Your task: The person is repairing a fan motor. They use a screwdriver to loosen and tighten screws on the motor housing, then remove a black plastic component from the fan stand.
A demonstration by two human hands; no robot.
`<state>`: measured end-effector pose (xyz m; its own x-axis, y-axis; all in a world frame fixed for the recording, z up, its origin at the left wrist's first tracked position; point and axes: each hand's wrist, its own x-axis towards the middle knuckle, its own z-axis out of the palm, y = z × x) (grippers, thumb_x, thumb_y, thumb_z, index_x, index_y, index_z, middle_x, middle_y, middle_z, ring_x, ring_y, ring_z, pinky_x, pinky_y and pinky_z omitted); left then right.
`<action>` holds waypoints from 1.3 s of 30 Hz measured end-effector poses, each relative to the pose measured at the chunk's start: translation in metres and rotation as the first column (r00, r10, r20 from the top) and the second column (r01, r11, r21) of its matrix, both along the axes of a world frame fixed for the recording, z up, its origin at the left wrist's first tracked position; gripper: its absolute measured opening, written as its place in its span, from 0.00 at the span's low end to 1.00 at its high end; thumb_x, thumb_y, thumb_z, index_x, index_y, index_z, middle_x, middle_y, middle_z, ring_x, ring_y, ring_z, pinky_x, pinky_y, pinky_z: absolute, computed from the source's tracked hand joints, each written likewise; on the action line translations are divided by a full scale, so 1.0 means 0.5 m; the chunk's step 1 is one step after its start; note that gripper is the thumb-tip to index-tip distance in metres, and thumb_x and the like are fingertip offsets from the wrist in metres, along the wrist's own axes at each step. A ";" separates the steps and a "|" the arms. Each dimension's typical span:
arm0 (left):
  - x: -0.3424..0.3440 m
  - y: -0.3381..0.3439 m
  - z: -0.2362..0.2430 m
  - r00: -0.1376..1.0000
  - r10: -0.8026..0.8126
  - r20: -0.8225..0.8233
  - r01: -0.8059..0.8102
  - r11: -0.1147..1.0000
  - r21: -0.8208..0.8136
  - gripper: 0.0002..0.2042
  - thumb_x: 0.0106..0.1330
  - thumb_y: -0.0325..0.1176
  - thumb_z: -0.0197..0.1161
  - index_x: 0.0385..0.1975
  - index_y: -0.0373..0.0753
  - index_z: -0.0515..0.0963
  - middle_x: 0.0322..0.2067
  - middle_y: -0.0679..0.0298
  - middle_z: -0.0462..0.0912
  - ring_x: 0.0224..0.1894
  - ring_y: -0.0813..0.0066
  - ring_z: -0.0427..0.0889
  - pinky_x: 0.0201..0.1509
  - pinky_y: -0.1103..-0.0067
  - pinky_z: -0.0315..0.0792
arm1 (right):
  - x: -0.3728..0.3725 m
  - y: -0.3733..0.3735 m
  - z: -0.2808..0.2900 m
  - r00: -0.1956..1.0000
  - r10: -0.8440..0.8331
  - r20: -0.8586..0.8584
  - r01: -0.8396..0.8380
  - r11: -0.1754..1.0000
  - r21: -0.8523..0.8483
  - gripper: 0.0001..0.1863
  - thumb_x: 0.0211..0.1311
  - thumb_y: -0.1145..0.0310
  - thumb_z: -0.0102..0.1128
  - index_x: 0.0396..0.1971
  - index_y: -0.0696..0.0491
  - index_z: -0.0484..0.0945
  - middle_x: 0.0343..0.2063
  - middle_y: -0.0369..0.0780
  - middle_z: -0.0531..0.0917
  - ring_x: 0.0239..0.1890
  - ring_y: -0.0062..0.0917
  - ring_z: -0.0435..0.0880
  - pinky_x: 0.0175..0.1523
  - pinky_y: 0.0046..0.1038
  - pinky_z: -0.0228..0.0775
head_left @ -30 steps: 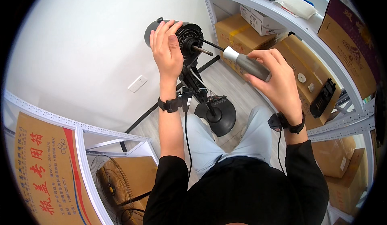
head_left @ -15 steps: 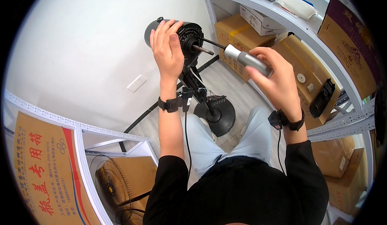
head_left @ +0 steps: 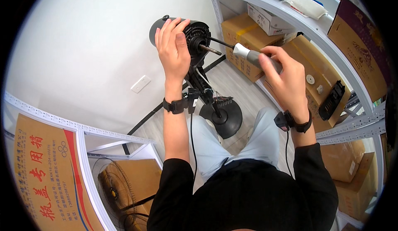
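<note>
A dark fan motor head (head_left: 195,31) with a bare metal shaft (head_left: 212,50) tops a black stand, whose round base (head_left: 232,123) rests on the floor. My left hand (head_left: 172,53) is laid over the head's near side, its fingers wrapping the housing and steadying it. In my right hand (head_left: 291,78) is a screwdriver (head_left: 241,51) with a grey and white handle, gripped between thumb and fingers. Its thin dark blade reaches left to the front rim of the motor head, beside the shaft; the exact contact at the tip is too small to make out. Loose wires (head_left: 210,91) hang along the stand.
At right, a shelf carries cartons (head_left: 248,36), with a black slotted plastic part (head_left: 331,100) and small white parts (head_left: 310,79) on one carton. A wire fan guard (head_left: 112,191) leans at lower left by a printed carton (head_left: 49,169). A white wall rises behind the fan.
My right hand has rolled and its thumb has shifted up along the screwdriver handle, which has turned slightly. My left hand and the motor head have barely moved.
</note>
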<state>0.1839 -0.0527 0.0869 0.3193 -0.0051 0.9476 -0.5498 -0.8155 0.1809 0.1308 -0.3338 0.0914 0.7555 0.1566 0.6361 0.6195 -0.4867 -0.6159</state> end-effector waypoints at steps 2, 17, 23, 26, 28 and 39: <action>0.000 0.000 0.000 1.000 0.005 -0.002 -0.005 1.000 0.001 0.20 0.79 0.44 0.42 0.47 0.43 0.84 0.51 0.62 0.81 0.61 0.56 0.72 0.72 0.58 0.52 | -0.002 -0.002 0.008 0.999 -0.009 -0.040 0.008 1.000 -0.020 0.18 0.60 0.62 0.68 0.47 0.52 0.79 0.28 0.42 0.84 0.27 0.34 0.84 0.34 0.28 0.75; 0.003 0.007 -0.002 1.000 -0.004 0.012 0.004 1.000 -0.010 0.20 0.79 0.45 0.42 0.47 0.44 0.84 0.50 0.62 0.82 0.61 0.55 0.73 0.72 0.57 0.52 | 0.012 -0.004 0.032 0.845 0.099 -0.526 -0.103 0.994 0.021 0.21 0.59 0.59 0.67 0.45 0.58 0.80 0.28 0.44 0.83 0.30 0.26 0.83 0.34 0.25 0.73; 0.004 0.003 -0.003 1.000 -0.012 0.022 0.012 1.000 -0.009 0.20 0.78 0.45 0.43 0.47 0.44 0.84 0.50 0.62 0.82 0.61 0.56 0.73 0.72 0.57 0.52 | -0.007 -0.004 0.011 0.994 0.039 0.101 -0.023 0.988 -0.150 0.18 0.58 0.62 0.69 0.46 0.53 0.80 0.29 0.42 0.84 0.32 0.29 0.84 0.36 0.27 0.74; 0.004 0.006 -0.005 1.000 -0.007 0.025 0.007 1.000 -0.005 0.20 0.78 0.45 0.43 0.47 0.44 0.84 0.50 0.62 0.82 0.61 0.56 0.73 0.72 0.57 0.52 | -0.010 -0.001 0.010 0.983 0.008 0.183 0.017 0.991 -0.135 0.19 0.58 0.63 0.70 0.47 0.53 0.80 0.31 0.42 0.84 0.32 0.31 0.84 0.38 0.28 0.76; 0.006 0.007 -0.007 1.000 0.002 0.028 -0.002 1.000 -0.003 0.20 0.78 0.44 0.43 0.47 0.44 0.84 0.50 0.62 0.82 0.61 0.56 0.73 0.72 0.57 0.52 | -0.008 0.002 0.010 0.991 0.022 0.132 -0.010 0.996 -0.094 0.19 0.57 0.64 0.71 0.47 0.53 0.79 0.33 0.42 0.84 0.32 0.33 0.84 0.40 0.29 0.77; 0.003 0.002 -0.004 1.000 -0.014 0.024 0.014 1.000 -0.006 0.20 0.79 0.45 0.43 0.47 0.45 0.84 0.50 0.63 0.82 0.61 0.57 0.73 0.72 0.56 0.51 | -0.009 0.008 0.013 0.948 0.023 0.317 0.071 0.957 -0.282 0.20 0.52 0.68 0.73 0.47 0.49 0.80 0.33 0.39 0.80 0.30 0.29 0.83 0.36 0.29 0.77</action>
